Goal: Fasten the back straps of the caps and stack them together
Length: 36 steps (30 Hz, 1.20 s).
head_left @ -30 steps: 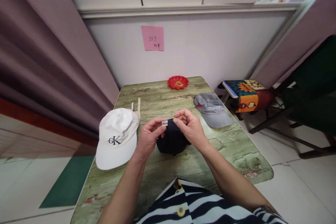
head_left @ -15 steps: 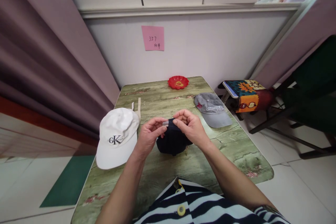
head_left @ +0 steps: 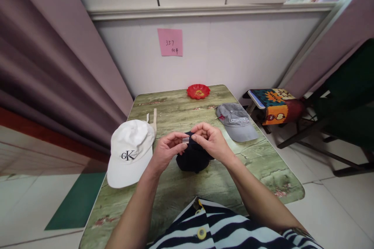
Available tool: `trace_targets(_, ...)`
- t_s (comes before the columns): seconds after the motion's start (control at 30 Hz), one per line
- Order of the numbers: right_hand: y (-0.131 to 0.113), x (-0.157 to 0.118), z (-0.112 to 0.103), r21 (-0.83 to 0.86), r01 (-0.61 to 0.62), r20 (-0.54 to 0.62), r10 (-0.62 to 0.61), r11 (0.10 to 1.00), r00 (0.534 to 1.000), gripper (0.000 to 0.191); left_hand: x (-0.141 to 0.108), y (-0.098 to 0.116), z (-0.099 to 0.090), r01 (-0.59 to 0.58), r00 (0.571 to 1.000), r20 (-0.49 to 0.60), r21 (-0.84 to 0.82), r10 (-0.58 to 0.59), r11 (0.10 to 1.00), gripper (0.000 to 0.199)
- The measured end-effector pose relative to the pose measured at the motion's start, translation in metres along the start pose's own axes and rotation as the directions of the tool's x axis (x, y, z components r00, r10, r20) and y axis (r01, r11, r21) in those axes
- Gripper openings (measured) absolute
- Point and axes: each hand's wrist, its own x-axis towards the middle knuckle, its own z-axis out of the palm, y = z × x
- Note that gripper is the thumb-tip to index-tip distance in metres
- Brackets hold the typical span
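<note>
A black baseball cap (head_left: 193, 158) is between my hands over the middle of the table. My left hand (head_left: 168, 148) pinches the cap's strap at a silver metal buckle (head_left: 186, 140). Thumb and fingers of my right hand (head_left: 210, 142) pinch the strap just right of that buckle. The strap's end is hidden behind my fingers. To the left of my hands lies a white cap (head_left: 133, 146) with black CK letters, its pale strap (head_left: 155, 116) undone and sticking up. A grey cap (head_left: 235, 120) with white lettering rests to the right.
The wood-patterned table (head_left: 251, 175) stands against a white wall, with a red scalloped dish (head_left: 198, 91) at its back edge. A pink note (head_left: 170, 42) is stuck on the wall. Beyond the right edge are a stool with a colourful cover (head_left: 276, 105) and a dark chair (head_left: 344, 105).
My left hand and the buckle have shifted slightly right, bringing my fingertips closer together. The black cap has moved slightly right below them. The other caps have not moved.
</note>
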Motion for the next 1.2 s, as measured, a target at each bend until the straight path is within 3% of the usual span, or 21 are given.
trace_targets(0.23, -0.003, -0.001, 0.001, 0.141, -0.073, 0.002, 0.073, 0.987, 0.997, 0.028, -0.002, 0.000, 0.000, 0.002, 1.000, -0.007, -0.001, -0.002, 1.000, 0.028)
trace_targets(0.9, 0.003, 0.000, -0.001, 0.072, -0.069, -0.015, 0.070, 0.995, 0.997, 0.028, -0.005, 0.014, 0.003, -0.010, 0.998, 0.068, 0.136, 0.000, 0.991, 0.028)
trace_targets(1.2, 0.003, -0.001, -0.001, 0.178, -0.107, -0.004, 0.109, 0.978, 0.994, 0.031, -0.006, 0.015, 0.005, -0.023, 1.000, 0.023, 0.184, 0.019, 0.983, 0.026)
